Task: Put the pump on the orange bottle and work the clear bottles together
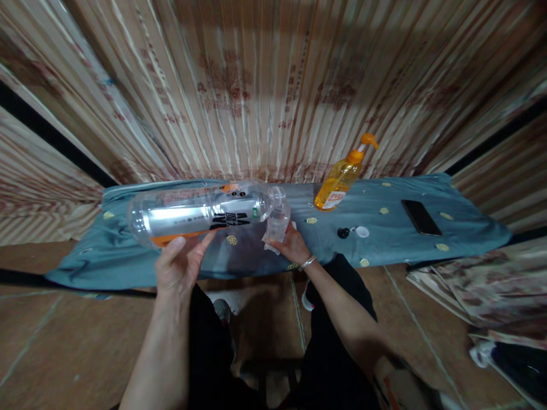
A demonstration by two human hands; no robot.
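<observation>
Head view, centre: the left hand (177, 267) cradles a big bottle (196, 213) sideways, its mouth meeting a small bottle (277, 219). Held upright to steady it, that one is gripped by the right hand (293, 245).

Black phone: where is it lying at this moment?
In the head view the black phone lies flat on the blue-grey cloth toward its right end, right of the orange pump bottle and the small white cap.
</observation>
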